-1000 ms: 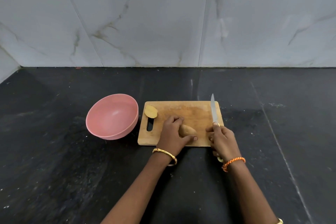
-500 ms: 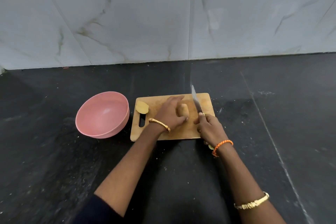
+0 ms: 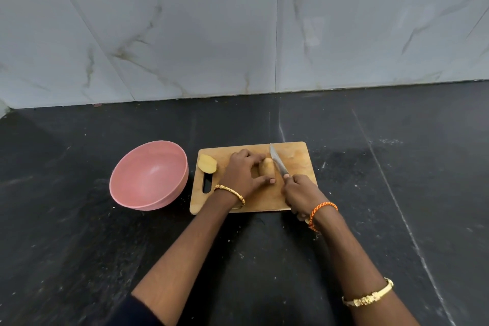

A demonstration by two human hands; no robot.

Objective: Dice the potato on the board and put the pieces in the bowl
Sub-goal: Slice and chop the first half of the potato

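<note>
The cutting step is in hand. On the rectangular wooden chopping board [image 3: 296,164] the left hand [image 3: 244,173] curls over the tan unpeeled potato piece [image 3: 266,167], fingers and thumb gripping it. The right hand [image 3: 301,193] is wrapped round the handle of the steel-bladed kitchen knife [image 3: 277,161], whose blade lies just beside the potato's right side. A cut-off potato slice [image 3: 207,163] lies at the board's left end, near the round pink plastic bowl [image 3: 149,174] on the black stone worktop [image 3: 79,246]. Next, probably, a downward cut clear of the left fingertips.
</note>
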